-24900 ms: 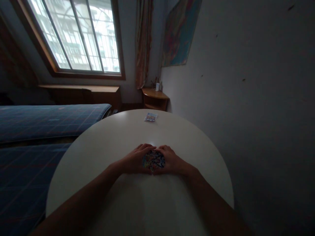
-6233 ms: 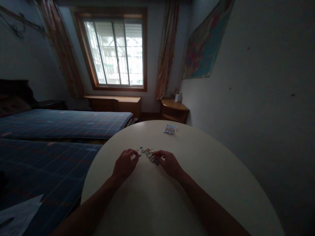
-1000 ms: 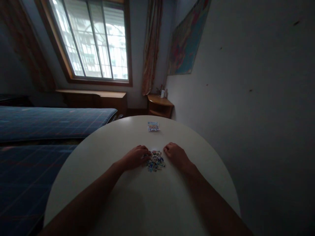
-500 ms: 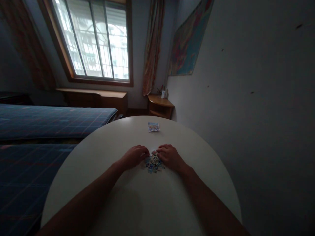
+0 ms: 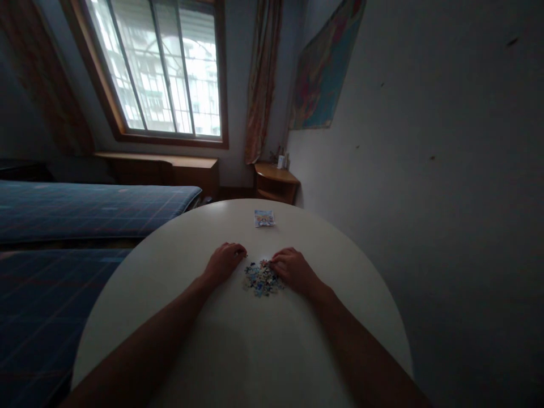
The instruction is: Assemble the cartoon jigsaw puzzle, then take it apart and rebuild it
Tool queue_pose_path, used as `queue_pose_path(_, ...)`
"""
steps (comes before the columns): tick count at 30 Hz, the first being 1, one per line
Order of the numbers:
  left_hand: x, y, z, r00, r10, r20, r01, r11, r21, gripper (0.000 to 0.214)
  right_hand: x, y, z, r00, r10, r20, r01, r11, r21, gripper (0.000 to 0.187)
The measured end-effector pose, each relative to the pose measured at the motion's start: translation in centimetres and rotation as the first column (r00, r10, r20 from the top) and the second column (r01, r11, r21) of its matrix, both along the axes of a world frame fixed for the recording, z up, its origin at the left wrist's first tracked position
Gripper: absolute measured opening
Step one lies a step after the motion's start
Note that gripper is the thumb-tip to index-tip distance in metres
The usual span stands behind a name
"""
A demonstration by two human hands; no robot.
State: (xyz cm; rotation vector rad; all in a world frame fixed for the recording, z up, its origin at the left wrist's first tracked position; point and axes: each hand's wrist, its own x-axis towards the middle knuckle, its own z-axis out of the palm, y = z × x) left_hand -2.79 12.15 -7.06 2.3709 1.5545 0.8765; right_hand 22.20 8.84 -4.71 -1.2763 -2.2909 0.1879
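Observation:
A heap of small jigsaw puzzle pieces [image 5: 260, 281], mostly blue and pale, lies on a round white table [image 5: 238, 351]. My left hand [image 5: 224, 263] is just off the heap's upper left side, its thumb and fingertips closed in a pinch on what looks like one small puzzle piece. At the heap's right edge rests my right hand [image 5: 293, 270], fingers curled and pressed together against the pieces. What its fingertips hold, if anything, is too small to make out. Beyond both hands lies a small printed picture packet [image 5: 264, 218].
A bed with a blue plaid cover [image 5: 93, 209] stands left of the table. A corner shelf [image 5: 276, 174] with small items is behind it, near the window [image 5: 161, 73]. The white wall [image 5: 425, 226] with a map [image 5: 325, 73] runs along the right.
My left hand has moved left and slightly away from me, off the heap, and is now pinched. The heap shows more of its left side. My right hand has barely moved.

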Motion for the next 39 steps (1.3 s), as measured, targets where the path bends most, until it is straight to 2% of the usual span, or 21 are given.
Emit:
queue_pose_path(4,0.0,-0.5,0.5,0.999,-0.046,0.008,0.046,0.999,0.014,0.021,0.8,0.6,0.0,0.997,-0.069,-0.027,0.069,0.998,0.002,0.019)
queue_pose_path(7,0.2,-1.3,1.3,0.983,-0.186,-0.007,0.186,0.983,0.001,0.021,2.2,1.3,0.1,0.98,-0.194,-0.029,0.195,0.981,0.013,0.023)
queue_pose_path(11,0.6,-2.4,2.3,0.927,-0.371,-0.053,0.369,0.928,-0.046,0.021,3.8,1.9,0.1,0.937,-0.35,-0.013,0.35,0.937,0.019,0.023)
queue_pose_path(16,1.0,-2.8,2.5,0.891,-0.447,-0.077,0.44,0.893,-0.09,0.019,4.1,1.9,-0.3,0.929,-0.37,0.024,0.371,0.929,-0.016,0.024)
queue_pose_path(22,1.2,-2.5,2.4,0.901,-0.432,-0.031,0.425,0.896,-0.127,0.019,4.0,1.8,-0.4,0.927,-0.376,0.006,0.376,0.925,-0.054,0.025)
queue_pose_path(30,0.7,-2.2,2.7,0.907,-0.401,0.129,0.419,0.888,-0.19,0.018,4.0,1.3,0.1,0.945,-0.326,-0.013,0.323,0.939,-0.117,0.022)
queue_pose_path(35,0.4,-1.6,2.6,0.925,-0.338,0.174,0.366,0.916,-0.163,0.018,4.5,1.8,-0.3,0.904,-0.423,-0.059,0.411,0.899,-0.151,0.025)
queue_pose_path(39,0.2,-1.0,2.4,0.961,-0.24,0.137,0.254,0.962,-0.101,0.016,5.2,2.1,-0.8,0.866,-0.493,-0.081,0.476,0.865,-0.16,0.023)
